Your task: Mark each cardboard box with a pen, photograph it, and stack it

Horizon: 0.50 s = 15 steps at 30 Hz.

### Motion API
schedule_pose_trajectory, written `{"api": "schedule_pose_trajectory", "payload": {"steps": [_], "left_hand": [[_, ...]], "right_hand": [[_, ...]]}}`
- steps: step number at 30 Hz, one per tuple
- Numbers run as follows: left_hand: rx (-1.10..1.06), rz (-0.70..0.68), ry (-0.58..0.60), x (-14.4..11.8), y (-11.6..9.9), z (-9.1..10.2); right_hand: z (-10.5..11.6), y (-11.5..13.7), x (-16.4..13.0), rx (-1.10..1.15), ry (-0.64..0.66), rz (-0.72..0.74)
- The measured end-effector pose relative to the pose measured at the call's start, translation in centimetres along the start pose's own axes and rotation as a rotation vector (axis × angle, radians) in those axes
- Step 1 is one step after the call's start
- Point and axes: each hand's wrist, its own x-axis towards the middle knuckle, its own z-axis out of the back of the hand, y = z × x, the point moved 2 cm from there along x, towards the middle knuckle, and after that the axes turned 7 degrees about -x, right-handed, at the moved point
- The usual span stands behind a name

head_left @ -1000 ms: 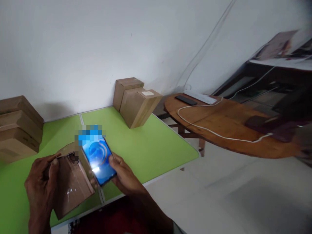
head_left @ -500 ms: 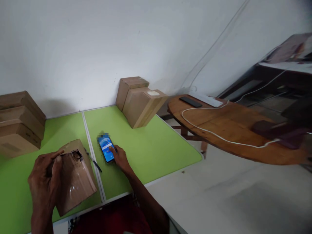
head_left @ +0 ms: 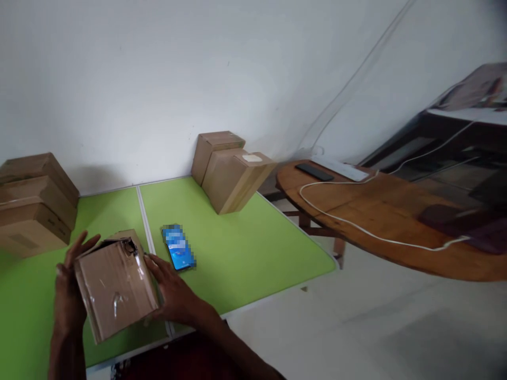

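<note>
Both hands clasp the box between them, fingers spread rather than curled.

My left hand presses flat on the box's left side with the fingers splayed upward; my right hand cups its right side, palm and fingers against the cardboard. The box sits tilted over the near edge of the green table, its brown face creased, glossy with tape, and torn ragged at the upper right corner. Just beside my right hand a phone lies flat, screen lit blue, apart from the box. A pale seam runs down the table between box and phone. More brown boxes sit at the far left and far corner, well apart, leaving open green surface to the right up to the table's edge.
</note>
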Motion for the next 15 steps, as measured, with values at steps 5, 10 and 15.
{"api": "schedule_pose_trajectory", "payload": {"steps": [5, 10, 15], "left_hand": [[-0.153, 0.150, 0.016, 1.0, 4.2, -1.1], [-0.102, 0.119, 0.021, -0.3, 2.4, 2.3], [-0.008, 0.029, 0.074, -1.5, -1.7, 3.9]], "right_hand": [[-2.0, 2.1, 3.6, 0.356, -0.191, -0.028], [2.3, 5.5, 4.1, 0.743, -0.259, -0.135], [7.2, 6.8, 2.0, 0.774, -0.397, -0.230]]}}
